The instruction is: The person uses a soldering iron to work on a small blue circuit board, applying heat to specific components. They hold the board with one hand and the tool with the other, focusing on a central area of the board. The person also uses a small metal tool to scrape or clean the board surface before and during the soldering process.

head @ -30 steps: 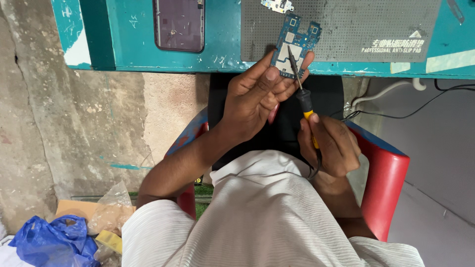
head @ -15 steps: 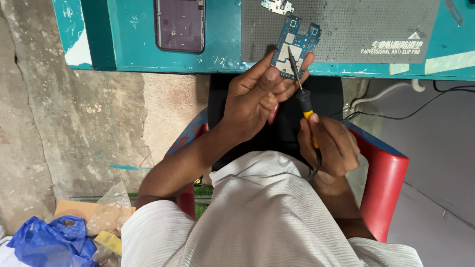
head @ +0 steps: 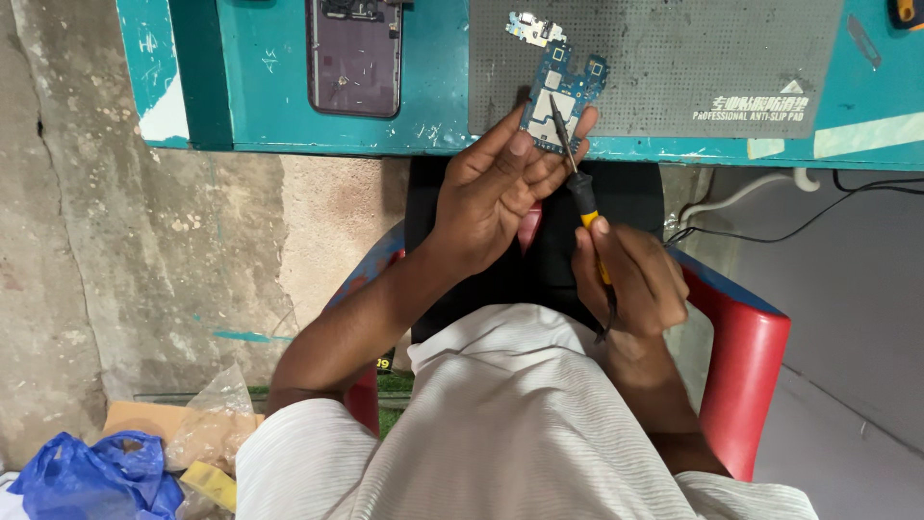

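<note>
The blue circuit board (head: 561,96), gripped in the left hand (head: 496,193) at the near edge of the grey mat (head: 674,58) on the teal bench (head: 423,87), meets the screwdriver (head: 577,183) clasped in the right hand (head: 630,279), above a red chair (head: 746,366), with bare wall at left.

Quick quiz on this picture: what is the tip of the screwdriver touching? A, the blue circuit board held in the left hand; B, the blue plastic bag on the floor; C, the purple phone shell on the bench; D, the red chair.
A: the right hand holds the screwdriver with its tip on the blue circuit board, which the left hand steadies at the bench edge.
</note>
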